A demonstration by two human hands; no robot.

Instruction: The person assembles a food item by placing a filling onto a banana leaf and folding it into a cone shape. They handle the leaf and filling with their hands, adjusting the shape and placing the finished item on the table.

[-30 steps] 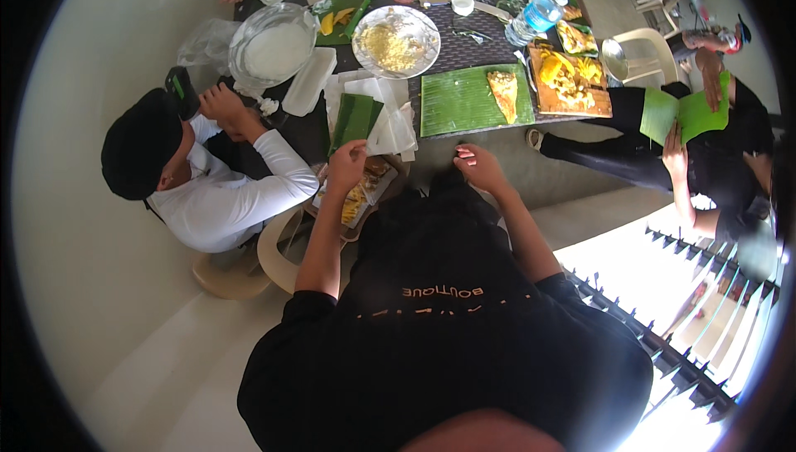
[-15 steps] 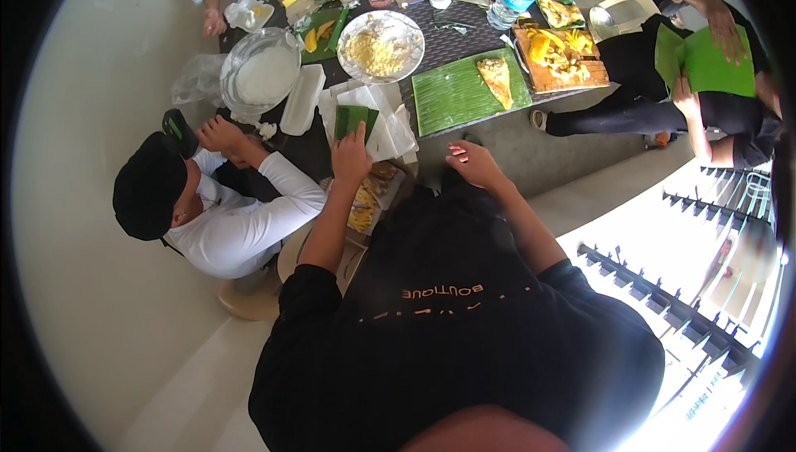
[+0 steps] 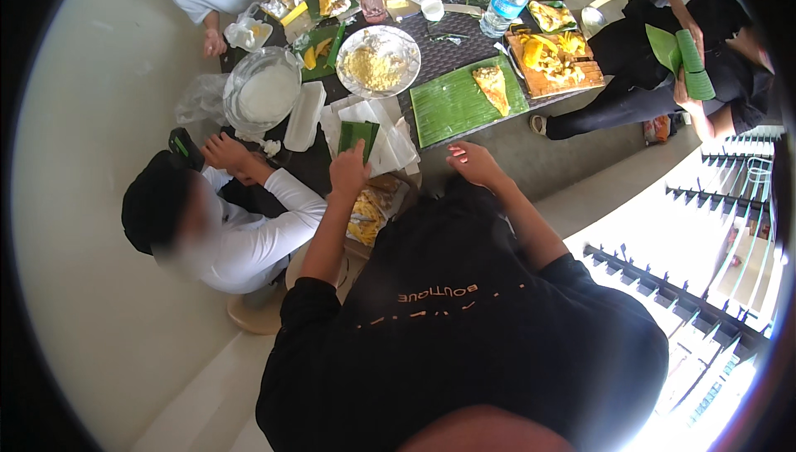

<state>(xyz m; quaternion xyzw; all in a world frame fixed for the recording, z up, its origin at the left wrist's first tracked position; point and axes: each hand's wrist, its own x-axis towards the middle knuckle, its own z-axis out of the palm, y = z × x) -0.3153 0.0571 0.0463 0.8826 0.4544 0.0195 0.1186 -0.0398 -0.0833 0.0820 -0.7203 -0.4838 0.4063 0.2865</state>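
My left hand [image 3: 350, 172] rests at the near edge of a small folded piece of green banana leaf [image 3: 357, 136], its index finger stretched out on the leaf. That leaf lies on white paper [image 3: 391, 144] at the table's near edge. Past the table edge, my right hand [image 3: 476, 162] hovers with loosely bent fingers and nothing in it. Beyond it lies a larger banana leaf [image 3: 444, 108] bearing a folded, filled flatbread wedge [image 3: 492, 89]. A plate [image 3: 345, 40] of yellow crumbly filling on white sits farther back.
A clear bowl [image 3: 235, 91] of white stuff and a white tray [image 3: 303, 117] stand left, near a seated person in white [image 3: 257, 236]. A wooden board [image 3: 535, 76] with yellow fruit and a water bottle [image 3: 503, 7] are at right. Another person [image 3: 655, 108] stands right, holding leaves.
The view has shifted slightly, and my hands keep nearly the same places. The person at right has rolled or folded the large green leaf. A hand at the far side now holds a white utensil.
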